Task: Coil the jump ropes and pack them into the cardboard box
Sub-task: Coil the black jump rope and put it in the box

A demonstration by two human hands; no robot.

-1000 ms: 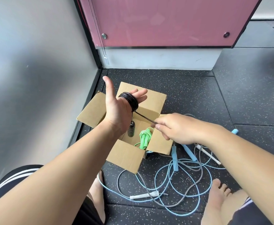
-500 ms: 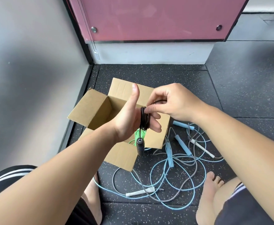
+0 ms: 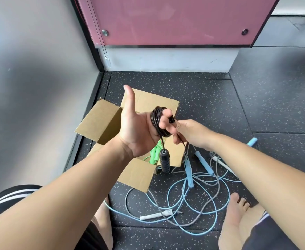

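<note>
- The corrugated cardboard box (image 3: 101, 121) is sitting open on the speckled rubber floor (image 3: 202, 98), its flaps splayed, with a glossy green jump rope (image 3: 154, 154) lying bundled inside.
- The left hand (image 3: 139, 130) is hovering over the box, palm facing the camera and thumb pointing up. Its bent fingers are carrying the tight round coil of the black jump rope (image 3: 156, 118), whose ribbed cylindrical handle (image 3: 164, 161) is dangling below.
- The right hand (image 3: 189, 132) is pinching that rope's free end beside the coil.
- A thin blue jump rope (image 3: 189, 174) and a grey jump rope (image 3: 218, 184) are sprawling in tangled loops on the floor.
</note>
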